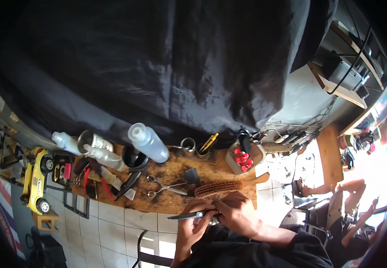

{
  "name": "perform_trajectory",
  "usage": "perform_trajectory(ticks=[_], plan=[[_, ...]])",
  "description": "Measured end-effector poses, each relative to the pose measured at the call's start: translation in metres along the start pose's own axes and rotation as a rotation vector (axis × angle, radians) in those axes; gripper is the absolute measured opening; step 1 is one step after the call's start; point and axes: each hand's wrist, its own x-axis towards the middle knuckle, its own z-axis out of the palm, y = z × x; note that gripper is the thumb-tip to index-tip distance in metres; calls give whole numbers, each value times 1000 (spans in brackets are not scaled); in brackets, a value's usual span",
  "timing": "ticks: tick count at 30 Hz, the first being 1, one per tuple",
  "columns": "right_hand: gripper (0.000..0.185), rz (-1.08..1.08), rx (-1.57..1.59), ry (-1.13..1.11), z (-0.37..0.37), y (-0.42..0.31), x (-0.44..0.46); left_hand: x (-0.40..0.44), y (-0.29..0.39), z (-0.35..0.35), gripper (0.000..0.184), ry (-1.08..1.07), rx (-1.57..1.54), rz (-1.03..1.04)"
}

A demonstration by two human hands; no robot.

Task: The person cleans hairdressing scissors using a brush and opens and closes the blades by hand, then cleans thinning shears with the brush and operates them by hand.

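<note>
A dark straight razor [185, 216] is held in my left hand [196, 225]. Its slim black end points left past my fingers, over the near edge of the counter. My right hand [240, 215] is closed, its thumb and fingers pinched together against the left fingertips at the razor's other end. What sits inside that pinch is hidden. Just beyond my hands lies a brown bristle brush [218, 189] with a wooden handle. Left of the brush rest metal scissors [164, 190], and a small dark block [191, 176] lies above them.
On the wooden counter [175, 167] stand a large clear bottle [149, 143], a spray bottle [104, 157], a metal cup [187, 145] and a bin with red items [243, 158]. Left is a yellow toy car [36, 181]. Black cloth [157, 67] hangs behind. Another person [352, 219] sits at right.
</note>
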Motion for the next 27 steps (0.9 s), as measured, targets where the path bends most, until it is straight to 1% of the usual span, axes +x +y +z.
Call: perform_trajectory(ticks=[1, 2, 3, 4, 5, 7, 8, 9, 10, 11, 12, 13, 14, 15, 16, 17, 18, 19, 20, 21, 23, 24, 25, 27], plan=[[25, 43, 33, -63, -2, -1, -4, 0, -1, -5, 16, -58, -6, -23], [25, 66, 28, -60, -3, 0, -8, 0, 2, -8, 16, -125, -12, -93], [29, 104, 95, -149, -4, 2, -13, 1, 1, -10, 16, -148, -14, -102], [33, 140, 166, -232, -6, 3, -19, 4, 0, -11, 17, -228, 12, -112], [33, 160, 164, -214, -10, 6, -23, 8, 0, -11, 18, -307, 39, -115], [37, 135, 257, -280, -22, 11, -29, 18, 1, -5, 17, -375, 35, -116], [42, 140, 277, -391, -33, 14, -30, 20, 0, -2, 16, -395, 14, -128], [42, 138, 275, -378, -39, 15, -34, 24, 1, 1, 14, -409, -6, -141], [46, 72, 229, -296, -44, 15, -39, 31, 6, 5, 12, -414, 56, -78], [50, 1, 185, -215, -52, 15, -40, 34, 5, 13, 12, -410, 67, -69], [51, -51, 50, -143, -64, 13, -39, 37, 3, 23, 12, -220, 51, -94], [51, -63, 58, -134, -75, 14, -38, 40, 2, 31, 12, -31, 36, -119], [49, -113, 121, -53, -85, 17, -38, 45, 4, 34, 13, 29, -23, -221], [46, -163, 183, 28, -94, 21, -38, 48, 8, 39, 13, 35, -10, -211], [43, -64, 276, 21, -104, 25, -41, 50, 15, 44, 17, 65, -274, -282], [43, -79, 285, 22, -106, 38, -40, 51, 18, 51, 24, 97, -541, -349], [45, -80, 370, 95, -105, 55, -35, 52, 18, 59, 24, 113, -532, -340], [47, -80, 457, 163, -103, 71, -31, 53, 18, 69, 27, 46, -684, -366], [43, -73, 510, 162, -100, 82, -28, 53, 17, 81, 30, -21, -835, -391], [43, -84, 529, 152, -96, 93, -28, 53, 15, 93, 31, -56, -891, -434], [34, -180, 699, 156, -92, 111, -32, 56, 16, 124, 30, -109, -892, -464], [24, -143, 670, 201, -96, 113, -34, 57, 14, 135, 19, -89, -927, -458], [24, -153, 681, 189, -101, 122, -35, 59, 13, 142, 19, -71, -925, -451], [22, -212, 623, 199, -112, 142, -35, 63, 10, 152, 11, -60, -507, -505]])
